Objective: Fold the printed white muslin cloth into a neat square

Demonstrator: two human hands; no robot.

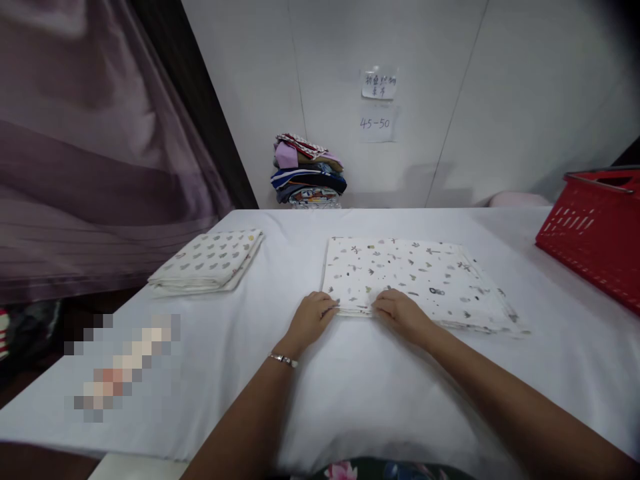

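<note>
A folded white cloth with small dark prints (415,277) lies flat in the middle of the white-covered table (375,387). My left hand (313,317) pinches the cloth's near edge at its left corner, fingers curled. My right hand (400,312) grips the same near edge a little to the right, fingers closed on the layers. A bracelet sits on my left wrist. A second folded cloth with a grey leaf pattern (210,261) rests at the table's left side, away from both hands.
A red plastic basket (595,233) stands at the right edge. A pile of folded colourful clothes (307,172) sits at the back against the white wall, under two paper notes (379,103). A purple curtain (90,147) hangs on the left.
</note>
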